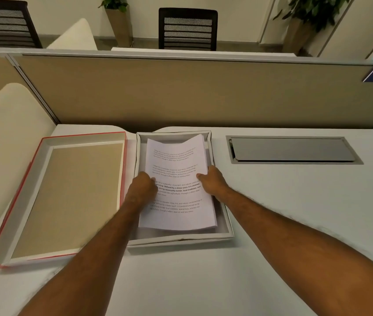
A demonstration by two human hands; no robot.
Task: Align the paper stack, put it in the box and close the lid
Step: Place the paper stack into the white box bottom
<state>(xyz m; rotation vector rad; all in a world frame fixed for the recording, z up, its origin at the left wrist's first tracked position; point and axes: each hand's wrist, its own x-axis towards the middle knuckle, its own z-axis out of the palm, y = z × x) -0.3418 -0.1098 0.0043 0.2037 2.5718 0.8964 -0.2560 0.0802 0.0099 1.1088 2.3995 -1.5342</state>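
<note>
The paper stack (177, 185) sits inside the open box (225, 233) on the worktop (295, 201), gripped at its sides by the left hand (141, 190) and right hand (213, 182), while the lid (17, 201) lies upturned alongside, not yet fitted

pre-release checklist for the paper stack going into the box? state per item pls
1. Paper stack over the box opening: ok.
2. Stack lying flat: not ok, its far end curls up near the far wall.
3. Sheet edges squared: cannot tell; near-right corner shows slight fanning.
4. Left hand and right hand each grip a long side of the stack: ok.
5. Lid in reach: ok, it lies open side up on the desk, left of the box.
6. Box floor clear under the stack: cannot tell.
</note>
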